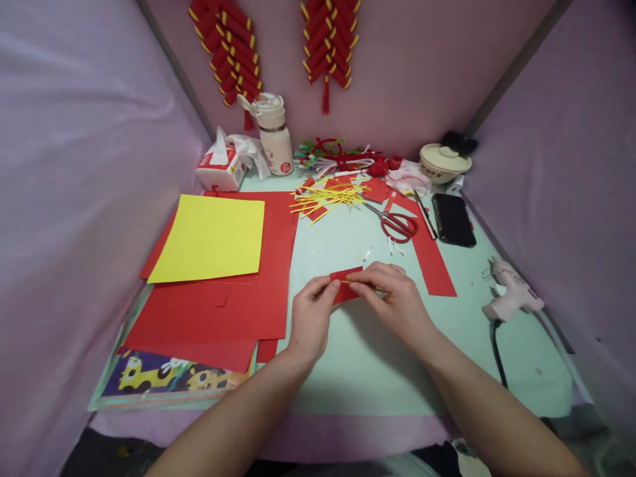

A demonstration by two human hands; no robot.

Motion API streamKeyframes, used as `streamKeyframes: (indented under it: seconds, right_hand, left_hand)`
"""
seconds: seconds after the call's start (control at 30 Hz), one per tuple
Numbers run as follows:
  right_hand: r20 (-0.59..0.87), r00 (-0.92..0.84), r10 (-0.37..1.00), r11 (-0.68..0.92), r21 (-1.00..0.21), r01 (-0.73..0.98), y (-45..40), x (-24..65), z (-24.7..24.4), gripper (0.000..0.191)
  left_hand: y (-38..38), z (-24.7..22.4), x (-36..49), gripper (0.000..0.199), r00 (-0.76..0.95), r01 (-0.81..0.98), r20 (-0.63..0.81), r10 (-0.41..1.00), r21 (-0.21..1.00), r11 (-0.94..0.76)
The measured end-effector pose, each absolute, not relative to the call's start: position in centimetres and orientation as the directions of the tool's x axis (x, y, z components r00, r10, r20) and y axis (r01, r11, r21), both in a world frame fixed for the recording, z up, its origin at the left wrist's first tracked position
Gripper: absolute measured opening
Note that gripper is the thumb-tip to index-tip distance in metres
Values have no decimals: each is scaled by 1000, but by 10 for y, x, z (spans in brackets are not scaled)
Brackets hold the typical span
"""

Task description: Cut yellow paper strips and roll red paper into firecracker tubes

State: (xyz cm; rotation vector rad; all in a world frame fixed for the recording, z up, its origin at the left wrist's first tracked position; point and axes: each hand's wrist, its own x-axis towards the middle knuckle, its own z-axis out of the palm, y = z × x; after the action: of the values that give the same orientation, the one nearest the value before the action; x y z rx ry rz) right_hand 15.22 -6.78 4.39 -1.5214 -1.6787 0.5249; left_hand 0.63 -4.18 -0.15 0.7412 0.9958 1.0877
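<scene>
Between my hands, over the middle of the table, is a small red paper piece. My left hand pinches its left edge between thumb and fingers. A thin yellow paper strip lies across the paper. My right hand pinches that strip, with thumb and forefinger close to the red surface. The strip's right part is mostly hidden under my right fingers. Beyond my hands lies a loose pile of yellow paper strips.
Red-handled scissors, a black phone and a glue gun lie to the right. Large red sheets and a yellow sheet cover the left. A bottle and a tissue box stand behind.
</scene>
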Motion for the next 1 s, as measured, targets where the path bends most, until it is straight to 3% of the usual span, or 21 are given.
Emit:
streamKeyframes:
  seconds: [0.2, 0.5, 1.0]
  right_hand:
    - [318, 84, 944, 163, -677, 718, -71, 138, 41, 17]
    - [332, 70, 941, 149, -589, 794, -69, 138, 37, 19]
    - [334, 98, 937, 129, -594, 794, -68, 138, 37, 18]
  left_hand:
    - [-43, -6, 5, 18, 131, -248, -205, 970, 941, 232]
    - [-44, -1, 6, 14, 120, -219, -174, 977, 956, 197]
    - [-46, 9, 5, 14, 112, -111, -75, 991, 990, 87]
